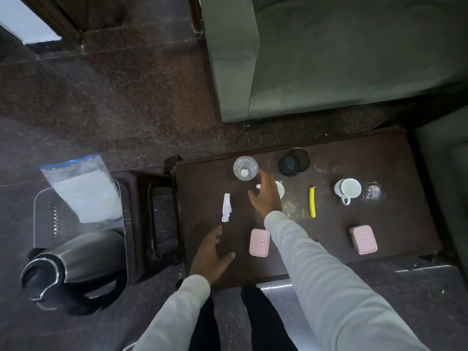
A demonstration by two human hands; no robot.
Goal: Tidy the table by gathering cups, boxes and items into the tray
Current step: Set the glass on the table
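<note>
the right hand (266,196) reached with spread fingers, holding nothing, just beside the clear glass (245,168) on the table (379,224). the left hand (211,257) lay flat, fingers relaxed. the tray (128,224) stood left of the table.

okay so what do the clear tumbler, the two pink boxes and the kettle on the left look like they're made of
Clear tumbler: probably glass, though clear plastic is possible; it is see-through and shiny, with the table visible through it.
Near pink box and far pink box: likely matte plastic, with moulded rounded corners and a small label.
Kettle: brushed metal body with soft grey reflections; handle and base look like black plastic.
</note>
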